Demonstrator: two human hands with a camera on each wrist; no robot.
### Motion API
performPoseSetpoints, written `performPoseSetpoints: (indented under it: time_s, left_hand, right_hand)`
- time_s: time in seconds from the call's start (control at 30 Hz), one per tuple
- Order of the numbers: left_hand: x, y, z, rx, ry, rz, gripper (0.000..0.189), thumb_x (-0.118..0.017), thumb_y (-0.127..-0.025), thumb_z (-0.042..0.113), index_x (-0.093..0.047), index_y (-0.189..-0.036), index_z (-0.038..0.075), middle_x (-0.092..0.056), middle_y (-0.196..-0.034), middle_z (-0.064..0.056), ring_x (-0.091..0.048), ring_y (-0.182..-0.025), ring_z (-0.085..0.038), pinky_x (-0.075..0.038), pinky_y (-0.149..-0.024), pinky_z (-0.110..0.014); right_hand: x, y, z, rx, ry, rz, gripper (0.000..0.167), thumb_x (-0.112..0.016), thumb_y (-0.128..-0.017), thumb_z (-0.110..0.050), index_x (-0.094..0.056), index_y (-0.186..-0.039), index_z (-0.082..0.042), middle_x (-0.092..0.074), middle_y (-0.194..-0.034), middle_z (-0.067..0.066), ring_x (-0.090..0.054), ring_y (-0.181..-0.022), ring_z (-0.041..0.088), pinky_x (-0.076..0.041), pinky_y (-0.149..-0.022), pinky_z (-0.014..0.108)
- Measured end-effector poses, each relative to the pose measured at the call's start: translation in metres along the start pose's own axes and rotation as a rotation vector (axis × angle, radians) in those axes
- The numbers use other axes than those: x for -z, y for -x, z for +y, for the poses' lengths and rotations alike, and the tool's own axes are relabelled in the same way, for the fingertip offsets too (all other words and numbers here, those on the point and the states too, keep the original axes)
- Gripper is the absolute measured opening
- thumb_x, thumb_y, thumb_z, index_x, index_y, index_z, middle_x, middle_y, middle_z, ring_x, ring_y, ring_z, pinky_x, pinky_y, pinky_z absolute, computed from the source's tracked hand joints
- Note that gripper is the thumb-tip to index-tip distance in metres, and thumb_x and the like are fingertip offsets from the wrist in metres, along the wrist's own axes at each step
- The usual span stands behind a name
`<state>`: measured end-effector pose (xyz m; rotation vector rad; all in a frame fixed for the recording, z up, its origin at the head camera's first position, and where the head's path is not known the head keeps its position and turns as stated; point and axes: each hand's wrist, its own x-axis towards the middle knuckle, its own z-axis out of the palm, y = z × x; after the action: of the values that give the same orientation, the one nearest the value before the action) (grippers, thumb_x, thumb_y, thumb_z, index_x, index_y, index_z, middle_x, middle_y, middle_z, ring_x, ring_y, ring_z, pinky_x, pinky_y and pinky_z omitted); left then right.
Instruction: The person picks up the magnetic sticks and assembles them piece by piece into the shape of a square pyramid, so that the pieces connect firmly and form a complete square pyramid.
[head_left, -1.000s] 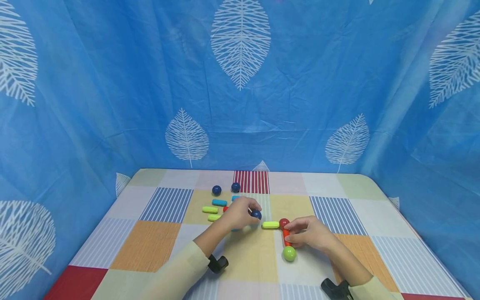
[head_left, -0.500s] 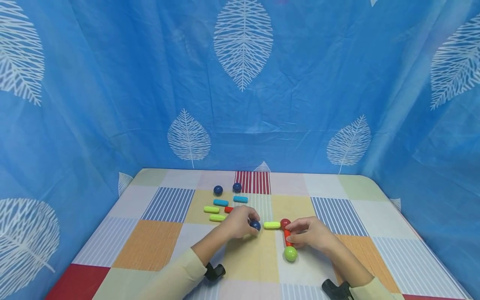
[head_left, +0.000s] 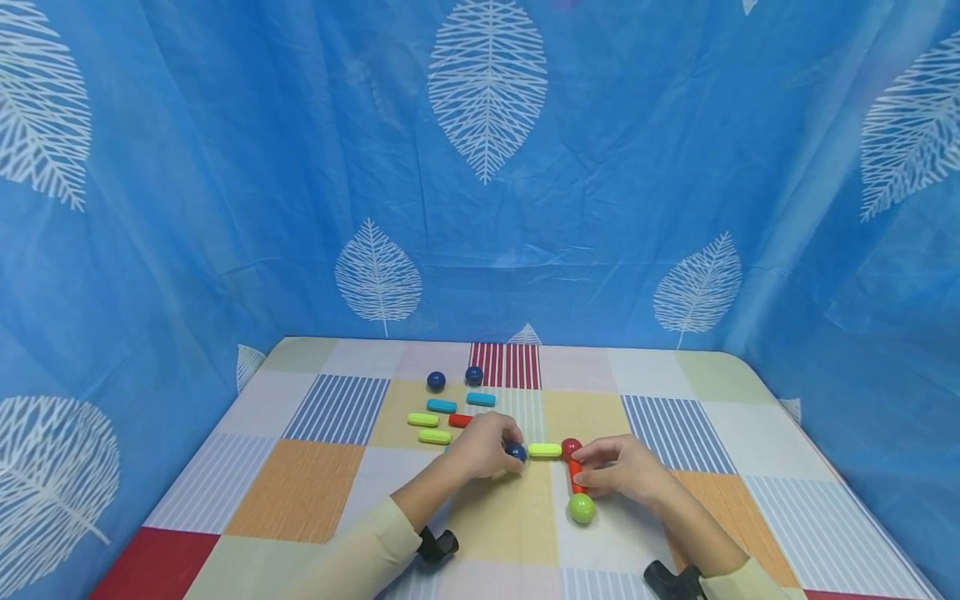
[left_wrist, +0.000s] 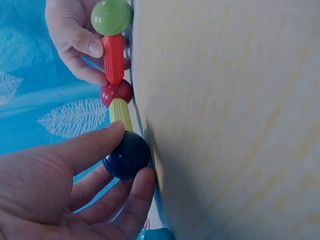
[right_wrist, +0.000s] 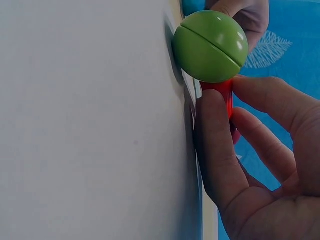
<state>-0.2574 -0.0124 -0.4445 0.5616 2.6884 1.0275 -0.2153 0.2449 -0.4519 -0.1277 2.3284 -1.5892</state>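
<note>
My left hand [head_left: 486, 446] pinches a dark blue ball [left_wrist: 127, 155] between thumb and fingers. The ball meets the end of a yellow-green rod [head_left: 544, 450]. At its other end that rod joins a red ball [head_left: 572, 448]. From the red ball a red rod [left_wrist: 113, 59] runs toward the near side and ends in a green ball [right_wrist: 211, 46]. My right hand [head_left: 622, 468] holds the red rod between thumb and fingers, low against the table. In the right wrist view the green ball covers part of the red rod.
Left of the hands lie two dark blue balls [head_left: 437, 382], blue rods [head_left: 442, 406], yellow-green rods [head_left: 423, 419] and a red rod [head_left: 461, 421] partly behind the left hand. A checked cloth covers the table [head_left: 510, 533]. A blue curtain [head_left: 480, 250] encloses the back and sides.
My left hand has brought the dark blue ball nearer, then rightward against the yellow-green rod's end. My right hand has stayed on the red rod.
</note>
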Motion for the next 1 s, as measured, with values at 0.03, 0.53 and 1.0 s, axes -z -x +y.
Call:
performPoseSetpoints:
  time_s: [0.03,0.53,1.0]
  left_hand:
    - [0.0,0.0,0.0,0.003,0.001,0.003,0.025,-0.09,-0.077,0.016,-0.072,-0.095,0.015,-0.072,-0.094,0.004,-0.057,-0.081,-0.011,-0.053,-0.077,-0.027]
    - [-0.002,-0.002,-0.002,-0.019,0.001,0.049,0.028,-0.088,-0.08,0.016,-0.074,-0.103,0.012,-0.073,-0.102,0.0,-0.058,-0.086,-0.011,-0.055,-0.082,-0.029]
    - [0.002,0.025,-0.001,-0.006,0.061,0.058,0.034,-0.083,-0.084,0.008,-0.07,-0.115,0.009,-0.069,-0.107,-0.006,-0.059,-0.079,-0.011,-0.052,-0.068,-0.025]
  right_hand:
    - [0.0,0.0,0.0,0.003,-0.004,-0.004,0.039,-0.085,-0.08,-0.008,-0.072,-0.115,0.005,-0.069,-0.095,0.011,-0.072,-0.08,0.021,-0.064,-0.074,0.037]
    - [0.0,-0.002,-0.001,-0.003,-0.002,-0.017,0.039,-0.084,-0.081,-0.009,-0.072,-0.116,0.004,-0.07,-0.097,0.011,-0.073,-0.08,0.021,-0.064,-0.075,0.037]
    - [0.02,-0.024,-0.002,0.277,0.305,-0.049,0.03,-0.073,-0.087,0.001,-0.075,-0.115,-0.008,-0.074,-0.113,0.011,-0.068,-0.099,0.021,-0.061,-0.083,0.031]
